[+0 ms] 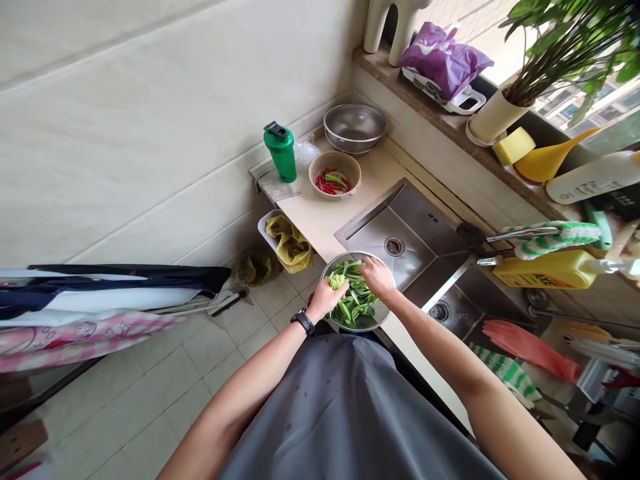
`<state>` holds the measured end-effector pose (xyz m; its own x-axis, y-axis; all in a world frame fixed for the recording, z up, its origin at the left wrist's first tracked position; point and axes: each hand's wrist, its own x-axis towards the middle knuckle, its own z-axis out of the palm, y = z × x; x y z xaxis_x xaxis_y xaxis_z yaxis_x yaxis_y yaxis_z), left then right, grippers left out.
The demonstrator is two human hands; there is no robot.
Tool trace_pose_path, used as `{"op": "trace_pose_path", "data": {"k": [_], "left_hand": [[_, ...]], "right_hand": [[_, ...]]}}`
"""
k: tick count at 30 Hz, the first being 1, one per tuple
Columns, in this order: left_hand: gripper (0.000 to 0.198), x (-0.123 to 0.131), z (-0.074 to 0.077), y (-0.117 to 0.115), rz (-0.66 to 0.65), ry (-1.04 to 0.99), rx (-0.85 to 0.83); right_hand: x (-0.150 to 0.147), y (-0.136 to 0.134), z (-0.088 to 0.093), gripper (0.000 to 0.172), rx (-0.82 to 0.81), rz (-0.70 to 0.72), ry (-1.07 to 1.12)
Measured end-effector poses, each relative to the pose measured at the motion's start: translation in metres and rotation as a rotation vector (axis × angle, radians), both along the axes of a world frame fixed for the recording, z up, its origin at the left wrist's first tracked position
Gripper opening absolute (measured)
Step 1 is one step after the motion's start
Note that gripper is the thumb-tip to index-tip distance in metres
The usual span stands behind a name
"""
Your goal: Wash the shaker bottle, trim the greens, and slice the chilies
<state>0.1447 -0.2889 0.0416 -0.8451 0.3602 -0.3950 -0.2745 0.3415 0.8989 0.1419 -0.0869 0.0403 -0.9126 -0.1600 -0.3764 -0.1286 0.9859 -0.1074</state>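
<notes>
A metal mesh colander (379, 311) full of green vegetable stalks (354, 301) rests at the counter edge beside the sink. My left hand (327, 297), with a black watch on its wrist, is closed around a bunch of the greens at the colander's left rim. My right hand (376, 275) reaches into the colander from the far side, its fingers curled down onto the greens.
A steel double sink (400, 233) lies right of the colander. Farther along the counter stand a basket of red and green chillies (335, 175), a steel bowl (354, 127) and a green bottle (281, 152). A bin with a yellow bag (287, 240) sits on the floor.
</notes>
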Motion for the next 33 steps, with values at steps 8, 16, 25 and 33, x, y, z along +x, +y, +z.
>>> {"op": "trace_pose_path", "data": {"k": [8,16,25,33], "left_hand": [[0.025,-0.023,0.027,0.014,-0.151,0.399,-0.006],[0.008,-0.038,0.044,0.028,-0.461,0.475,-0.001],[0.016,-0.031,0.04,0.005,-0.423,0.452,0.097],[0.04,-0.019,0.017,-0.012,0.318,-0.029,0.351]], "right_hand": [[0.016,0.015,0.069,0.019,-0.423,-0.31,-0.053],[0.024,0.014,0.094,0.013,-0.758,-0.382,-0.169],[0.001,0.001,0.082,0.024,-0.647,-0.004,-0.273],[-0.023,-0.044,0.058,0.028,-1.418,-0.766,-0.323]]}}
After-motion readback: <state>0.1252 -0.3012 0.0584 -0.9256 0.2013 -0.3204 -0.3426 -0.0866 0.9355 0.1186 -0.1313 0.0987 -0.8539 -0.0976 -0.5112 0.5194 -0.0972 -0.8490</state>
